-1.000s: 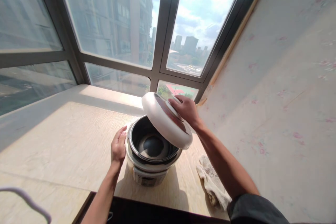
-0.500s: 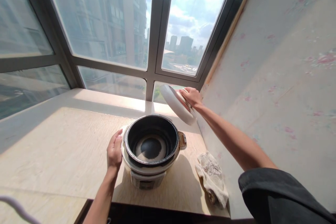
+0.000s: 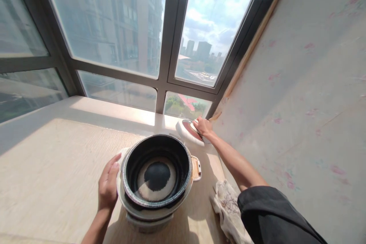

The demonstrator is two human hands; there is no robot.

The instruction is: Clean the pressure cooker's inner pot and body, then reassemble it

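An uncovered rice cooker (image 3: 148, 223) stands on the sill with a dark inner pot (image 3: 157, 175) in it; a pale ring marks the pot's bottom. My left hand (image 3: 108, 185) is pressed along the cooker's left side, fingers together around its handle area, partly hidden by the palm. Beyond the cooker to the right, my right hand (image 3: 203, 126) grips the handle of the round white lid (image 3: 188, 133). That lid tilts low near the back of the sill; whether it touches the surface I cannot tell.
A crumpled, stained cloth (image 3: 228, 209) lies right of the cooker. The flowered wall (image 3: 300, 122) closes off the right side. Window frames (image 3: 162, 84) rise behind the wooden sill (image 3: 57, 167), which stretches left.
My right hand has lowered the lid from above the sill to near its back edge. The cooker appears larger and nearer as the view shifts; my left hand stays at its side.
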